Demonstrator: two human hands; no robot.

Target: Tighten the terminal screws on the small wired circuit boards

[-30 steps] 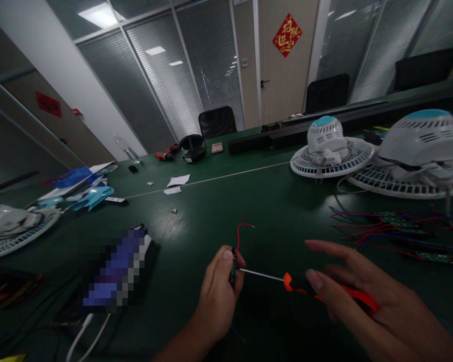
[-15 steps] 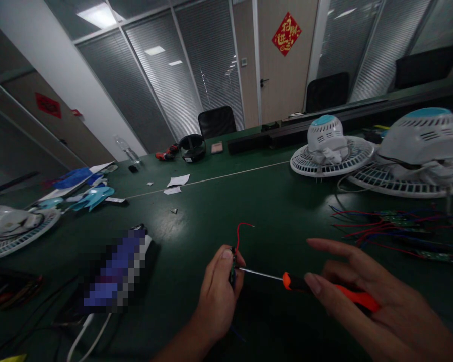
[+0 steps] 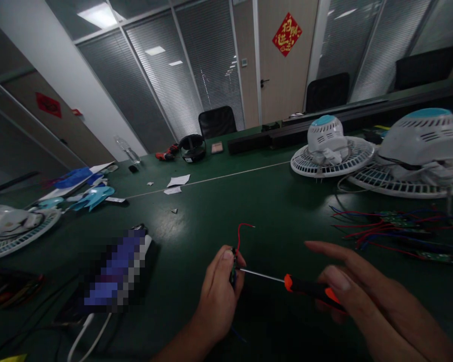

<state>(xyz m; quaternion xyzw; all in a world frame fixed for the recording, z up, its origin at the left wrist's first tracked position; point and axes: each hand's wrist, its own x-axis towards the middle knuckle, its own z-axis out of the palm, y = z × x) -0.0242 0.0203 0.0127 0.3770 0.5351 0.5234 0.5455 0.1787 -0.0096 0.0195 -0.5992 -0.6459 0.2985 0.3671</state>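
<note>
Between the thumb and fingers of my left hand (image 3: 219, 289) is a small green circuit board (image 3: 233, 271), held on edge. A red wire (image 3: 239, 234) curls up from its top, and a blue wire shows faintly below the hand. My right hand (image 3: 366, 296) grips the black and orange handle of a screwdriver (image 3: 305, 287) with the thumb and lower fingers, its index finger stretched out. The metal shaft points left, and its tip meets the board's edge by my left fingers; the exact contact point is too small to make out.
Several wired circuit boards (image 3: 396, 218) lie at right, below two upturned white fan housings (image 3: 330, 151). At left are a blurred-out phone (image 3: 117, 271) with a white cable and another fan housing (image 3: 18, 226). Paper scraps (image 3: 178, 180) and a red drill (image 3: 166, 155) lie farther back.
My right thumb and fingers have shifted back along the screwdriver handle, baring more of its black part. The left hand and board have stayed nearly still.
</note>
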